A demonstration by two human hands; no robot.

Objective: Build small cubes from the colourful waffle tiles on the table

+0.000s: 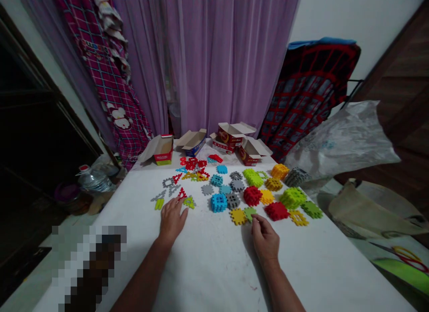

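My left hand [172, 220] lies palm down on the white table, fingers stretched out and thumb apart. Its fingertips reach a red triangular interlocking piece [181, 194], beside a lime triangular piece [189, 202]; whether they touch the red one I cannot tell. My right hand [266, 238] is curled, with thumb and forefinger pinched on the near edge of a green square interlocking tile [249, 213]. That tile lies against a yellow square tile [237, 217]. Just beyond are a stack of blue window tiles [219, 203] and a stack of red tiles [252, 196].
Stacks of lime [292, 197], dark red [276, 211] and orange tiles [279, 171] stand to the right. Loose red pieces [195, 163] lie farther back. Several opened cardboard boxes [163, 156] line the far edge. A plastic bag [345, 137] hangs at the right.
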